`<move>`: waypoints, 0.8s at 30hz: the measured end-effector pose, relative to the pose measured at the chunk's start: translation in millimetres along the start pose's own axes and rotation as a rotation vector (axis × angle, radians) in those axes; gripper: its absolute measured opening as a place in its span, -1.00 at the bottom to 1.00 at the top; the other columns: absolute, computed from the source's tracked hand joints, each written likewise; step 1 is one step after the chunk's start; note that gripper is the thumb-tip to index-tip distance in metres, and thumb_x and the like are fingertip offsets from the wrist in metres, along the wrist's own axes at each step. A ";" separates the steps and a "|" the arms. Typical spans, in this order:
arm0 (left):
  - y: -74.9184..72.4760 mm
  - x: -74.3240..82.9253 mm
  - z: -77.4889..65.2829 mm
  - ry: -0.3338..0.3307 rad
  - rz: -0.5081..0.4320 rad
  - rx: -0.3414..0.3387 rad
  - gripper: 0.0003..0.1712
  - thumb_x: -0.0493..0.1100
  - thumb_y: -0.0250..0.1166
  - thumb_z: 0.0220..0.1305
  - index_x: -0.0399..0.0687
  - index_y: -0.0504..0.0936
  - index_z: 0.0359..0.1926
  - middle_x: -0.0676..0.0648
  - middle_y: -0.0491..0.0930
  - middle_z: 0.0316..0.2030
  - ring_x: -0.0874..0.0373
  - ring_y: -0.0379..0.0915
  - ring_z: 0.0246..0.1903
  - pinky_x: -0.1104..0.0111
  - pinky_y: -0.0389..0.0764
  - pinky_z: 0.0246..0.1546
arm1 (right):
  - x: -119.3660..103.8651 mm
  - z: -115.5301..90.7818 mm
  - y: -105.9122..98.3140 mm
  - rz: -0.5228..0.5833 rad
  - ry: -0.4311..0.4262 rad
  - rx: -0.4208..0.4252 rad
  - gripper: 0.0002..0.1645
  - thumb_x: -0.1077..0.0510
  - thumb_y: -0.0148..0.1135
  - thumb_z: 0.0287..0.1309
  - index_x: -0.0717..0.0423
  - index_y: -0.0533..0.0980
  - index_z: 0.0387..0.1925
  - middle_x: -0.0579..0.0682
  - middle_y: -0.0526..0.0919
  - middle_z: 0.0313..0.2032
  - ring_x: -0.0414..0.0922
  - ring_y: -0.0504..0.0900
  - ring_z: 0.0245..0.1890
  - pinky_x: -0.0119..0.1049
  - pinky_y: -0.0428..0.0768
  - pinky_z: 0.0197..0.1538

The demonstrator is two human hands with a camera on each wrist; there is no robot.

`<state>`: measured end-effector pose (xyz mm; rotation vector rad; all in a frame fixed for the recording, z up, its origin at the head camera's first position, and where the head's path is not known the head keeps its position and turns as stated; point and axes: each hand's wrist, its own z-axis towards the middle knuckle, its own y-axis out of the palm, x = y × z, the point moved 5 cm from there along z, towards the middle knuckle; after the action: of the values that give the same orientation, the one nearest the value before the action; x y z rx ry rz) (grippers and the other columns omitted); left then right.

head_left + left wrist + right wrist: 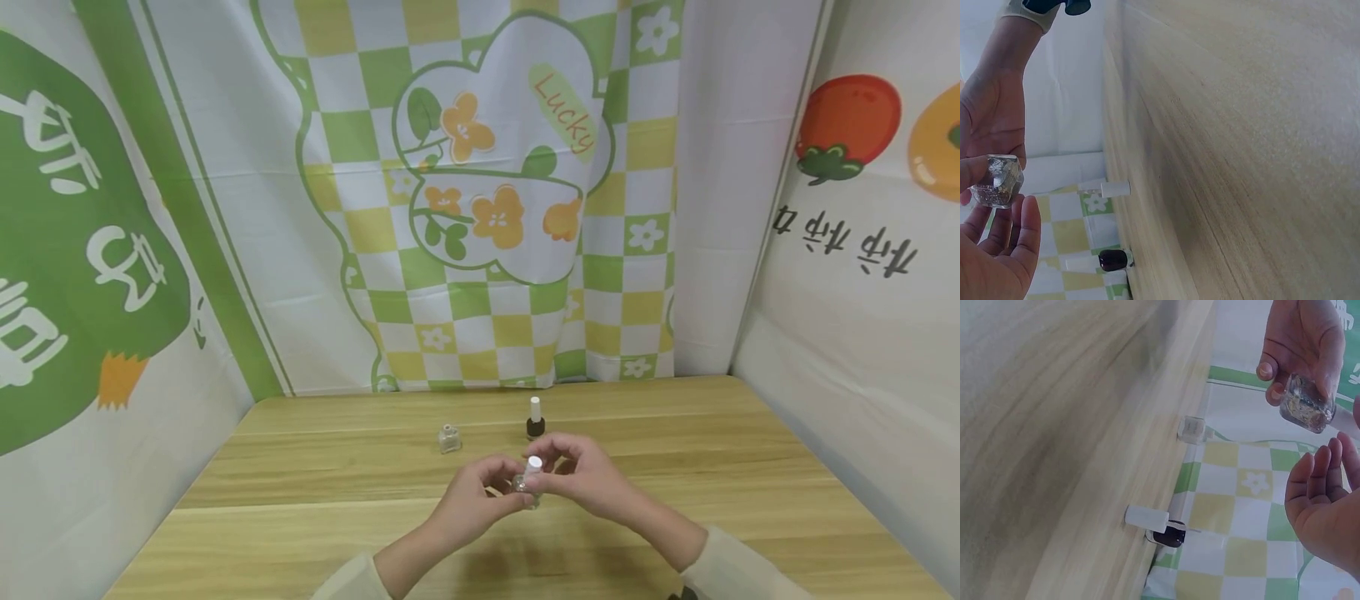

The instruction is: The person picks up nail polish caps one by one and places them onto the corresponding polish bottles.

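Both hands meet over the table around a clear glitter nail polish bottle with a white cap. My left hand grips the glass between thumb and fingers. The thumb of my right hand lies against the cap, and the fingers pinch it from the far side. Seen in the left wrist view, the bottle hangs above the tabletop. Just beyond the right hand stands a dark nail polish bottle with its white cap on. A small clear bottle without a cap stands further left.
A loose white cap with its brush stands on the wooden table near the dark bottle; in the head view the right hand hides it. Printed cloth curtains hang along the table's back and sides.
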<state>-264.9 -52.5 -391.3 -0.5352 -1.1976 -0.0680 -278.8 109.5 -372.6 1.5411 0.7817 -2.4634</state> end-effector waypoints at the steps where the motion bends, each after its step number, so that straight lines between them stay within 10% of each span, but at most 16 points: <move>1: 0.0 0.3 0.1 0.002 -0.001 0.001 -0.75 -0.15 0.42 0.16 -0.05 0.65 -0.13 0.06 0.66 -0.24 0.13 0.54 -0.29 0.35 0.60 -0.31 | -0.4 0.1 -0.2 0.001 -0.017 -0.008 -0.68 0.22 0.39 0.11 0.22 0.57 -0.09 0.05 0.61 -0.30 -0.12 0.54 -0.29 -0.26 0.61 -0.26; 24: 0.2 -6.2 1.3 -0.006 -0.016 0.048 -0.77 -0.14 0.43 0.15 -0.07 0.65 -0.17 0.06 0.67 -0.28 0.13 0.53 -0.28 0.32 0.58 -0.29 | -2.9 -0.5 3.3 -0.022 -0.021 0.036 -0.86 0.18 0.35 0.17 0.13 0.61 -0.23 -0.01 0.63 -0.33 -0.12 0.55 -0.30 -0.27 0.60 -0.25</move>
<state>-268.3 -53.2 -396.6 -0.4844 -1.2066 -0.0514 -275.8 106.5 -371.4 1.5241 0.7596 -2.5187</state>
